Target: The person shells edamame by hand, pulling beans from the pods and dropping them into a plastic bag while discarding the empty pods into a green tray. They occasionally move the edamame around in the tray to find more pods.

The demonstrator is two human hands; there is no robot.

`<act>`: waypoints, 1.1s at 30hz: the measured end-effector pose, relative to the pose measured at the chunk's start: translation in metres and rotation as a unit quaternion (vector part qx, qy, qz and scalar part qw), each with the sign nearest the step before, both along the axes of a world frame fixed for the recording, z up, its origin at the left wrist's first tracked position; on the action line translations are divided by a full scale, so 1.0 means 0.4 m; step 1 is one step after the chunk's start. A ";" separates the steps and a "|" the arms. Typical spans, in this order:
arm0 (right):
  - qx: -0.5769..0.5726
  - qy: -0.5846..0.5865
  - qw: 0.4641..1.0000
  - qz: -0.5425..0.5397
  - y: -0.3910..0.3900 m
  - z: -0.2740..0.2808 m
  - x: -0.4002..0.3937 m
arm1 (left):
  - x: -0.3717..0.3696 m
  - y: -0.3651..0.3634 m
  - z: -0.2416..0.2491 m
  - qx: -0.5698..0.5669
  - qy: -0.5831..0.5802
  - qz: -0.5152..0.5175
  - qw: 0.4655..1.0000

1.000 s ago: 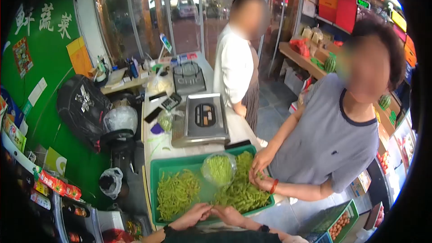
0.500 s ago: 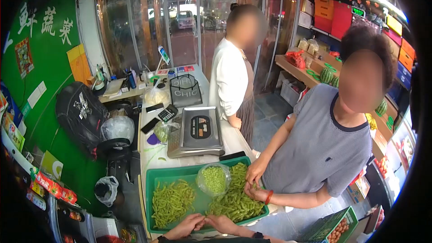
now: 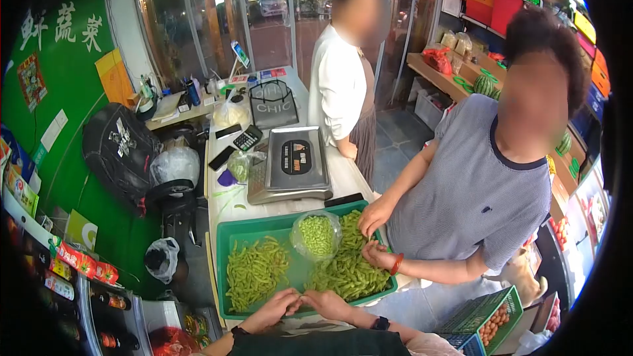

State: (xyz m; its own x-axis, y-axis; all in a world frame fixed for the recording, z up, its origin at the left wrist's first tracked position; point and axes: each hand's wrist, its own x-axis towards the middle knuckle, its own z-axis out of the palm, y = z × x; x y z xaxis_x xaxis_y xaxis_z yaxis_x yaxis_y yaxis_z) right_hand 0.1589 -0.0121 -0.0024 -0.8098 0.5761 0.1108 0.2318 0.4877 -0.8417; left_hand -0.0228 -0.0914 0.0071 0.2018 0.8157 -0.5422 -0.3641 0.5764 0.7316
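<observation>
My left hand (image 3: 273, 310) and my right hand (image 3: 328, 303) meet fingertip to fingertip at the near rim of a green crate (image 3: 224, 244). Something small may be pinched between them; it is too small to make out. The crate holds two heaps of green bean pods, one on the left (image 3: 254, 271) and one on the right (image 3: 348, 273). A clear bowl of shelled beans (image 3: 316, 235) rests between the heaps. A black watch sits on my right wrist.
A person in a grey shirt (image 3: 475, 191) stands at the crate's right, both hands in the pods. A person in white (image 3: 339, 86) waits behind a steel scale (image 3: 292, 165). A calculator, phones and a wire basket lie on the counter. A box of small fruit (image 3: 484, 320) stands low right.
My hands stay together at the crate's rim. The view has shifted slightly. The grey-shirted person's hands keep working in the right heap of pods.
</observation>
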 end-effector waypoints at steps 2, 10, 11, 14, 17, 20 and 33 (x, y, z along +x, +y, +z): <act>-0.007 -0.001 1.000 -0.013 0.001 -0.006 -0.006 | -0.006 0.014 0.009 0.004 -0.004 0.002 1.000; 0.012 -0.002 1.000 0.013 -0.019 0.016 -0.032 | -0.027 -0.027 0.029 0.044 0.010 0.009 0.999; 0.015 -0.002 1.000 0.014 -0.022 0.022 -0.035 | -0.030 -0.031 0.034 0.035 0.004 0.017 0.999; 0.035 0.001 0.999 0.018 -0.031 0.020 -0.050 | -0.040 -0.044 0.046 0.029 0.002 0.027 0.999; 0.048 0.002 0.999 0.020 -0.045 0.021 -0.057 | -0.034 -0.060 0.063 0.026 0.004 0.037 0.999; 0.046 0.010 0.999 0.020 -0.065 0.025 -0.061 | -0.037 -0.079 0.064 0.024 0.008 0.043 0.999; 0.048 0.018 0.998 -0.035 -0.182 0.025 -0.115 | -0.113 -0.157 0.025 0.088 0.000 -0.026 0.996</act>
State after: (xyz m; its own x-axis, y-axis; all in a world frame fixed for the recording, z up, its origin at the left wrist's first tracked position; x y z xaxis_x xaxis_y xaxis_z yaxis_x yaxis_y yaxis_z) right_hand 0.1130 -0.0851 0.0075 -0.7627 0.6163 0.1962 0.2388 0.5502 -0.8001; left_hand -0.0681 -0.1541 0.0172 0.2472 0.8866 -0.3909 -0.3371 0.4569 0.8232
